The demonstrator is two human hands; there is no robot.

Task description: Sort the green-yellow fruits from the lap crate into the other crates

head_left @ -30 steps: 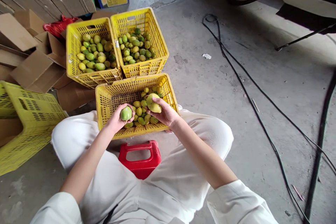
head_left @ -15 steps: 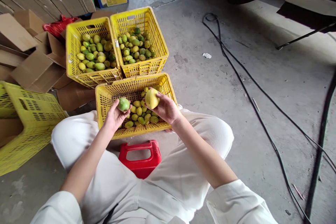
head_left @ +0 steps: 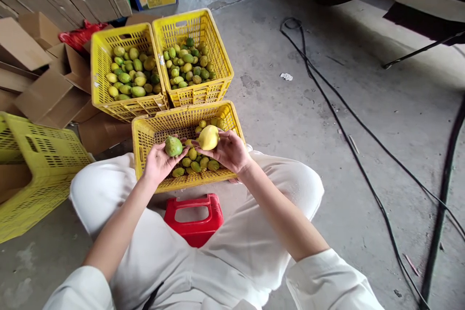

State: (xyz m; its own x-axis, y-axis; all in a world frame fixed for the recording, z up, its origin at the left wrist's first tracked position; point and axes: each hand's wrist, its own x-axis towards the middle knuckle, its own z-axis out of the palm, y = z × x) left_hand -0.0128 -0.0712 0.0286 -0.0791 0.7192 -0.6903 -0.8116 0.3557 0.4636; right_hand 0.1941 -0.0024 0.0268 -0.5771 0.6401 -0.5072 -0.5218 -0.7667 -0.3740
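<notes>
Over the near yellow crate (head_left: 145,140), my left hand (head_left: 158,162) holds a green lemon (head_left: 173,146) with a bumpy, speckled skin. The thumb and fingers support it from below and the side. My right hand (head_left: 232,153) carries a larger, smooth yellow lemon (head_left: 208,137), resting on the fingers with the palm turned up. The two hands are close together, their fingertips nearly meeting. Beneath them in the crate lie several yellow-green lemons (head_left: 196,167), partly hidden by my hands.
Behind stand two more yellow crates, the left crate (head_left: 100,72) and the right crate (head_left: 221,58), both holding mixed lemons. A yellow-green crate (head_left: 47,155) and cardboard boxes (head_left: 47,97) are at left. A red plastic stool (head_left: 199,237) sits between my legs. Black cables (head_left: 348,135) cross the floor.
Both lemons have turned in my hands and show other sides. My left hand has shifted slightly right, and the fingers of both hands have opened out more beneath the fruit.
</notes>
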